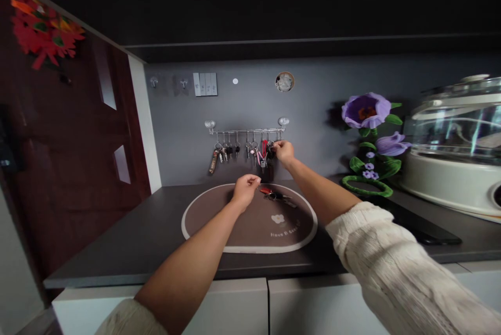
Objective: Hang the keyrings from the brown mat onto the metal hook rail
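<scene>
A metal hook rail [246, 131] on the grey wall carries several key bunches [235, 153]. My right hand [284, 153] reaches up to the rail's right end, fingers pinched on a dark key bunch [270, 151] hanging there. My left hand [246, 189] hovers over the brown oval mat [211, 220], fingers curled in a pinch; what they hold is too small to make out. A key bunch with a red tag [275, 195] lies on the mat just right of that hand.
A dark countertop [136, 241] runs along the wall above white cabinet fronts. A purple artificial flower [368, 136] and a white appliance with a glass lid [454, 142] stand at right. A dark red door [66, 157] is at left. Wall switches [205, 84] sit above the rail.
</scene>
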A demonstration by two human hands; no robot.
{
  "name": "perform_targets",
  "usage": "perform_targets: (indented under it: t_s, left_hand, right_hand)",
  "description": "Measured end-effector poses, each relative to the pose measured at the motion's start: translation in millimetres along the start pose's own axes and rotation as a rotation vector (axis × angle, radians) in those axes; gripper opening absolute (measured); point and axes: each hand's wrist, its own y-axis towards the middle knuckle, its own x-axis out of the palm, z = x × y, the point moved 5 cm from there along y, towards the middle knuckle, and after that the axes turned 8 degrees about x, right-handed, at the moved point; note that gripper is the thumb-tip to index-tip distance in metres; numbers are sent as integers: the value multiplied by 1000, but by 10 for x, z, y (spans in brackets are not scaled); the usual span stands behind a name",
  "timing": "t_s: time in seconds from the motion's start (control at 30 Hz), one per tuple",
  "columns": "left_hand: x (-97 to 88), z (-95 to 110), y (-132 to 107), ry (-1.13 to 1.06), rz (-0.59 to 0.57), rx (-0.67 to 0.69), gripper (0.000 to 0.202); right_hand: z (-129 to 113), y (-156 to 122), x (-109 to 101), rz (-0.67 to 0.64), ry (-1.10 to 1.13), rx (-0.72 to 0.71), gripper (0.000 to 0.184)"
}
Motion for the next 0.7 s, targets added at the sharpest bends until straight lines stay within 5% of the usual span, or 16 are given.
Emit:
perform_targets:
  t_s: [0.7]
  left_hand:
    - [-48,-10,-4,9,16,-19,13]
  right_hand:
    - [-149,-156,-117,-45,-38,-5,7]
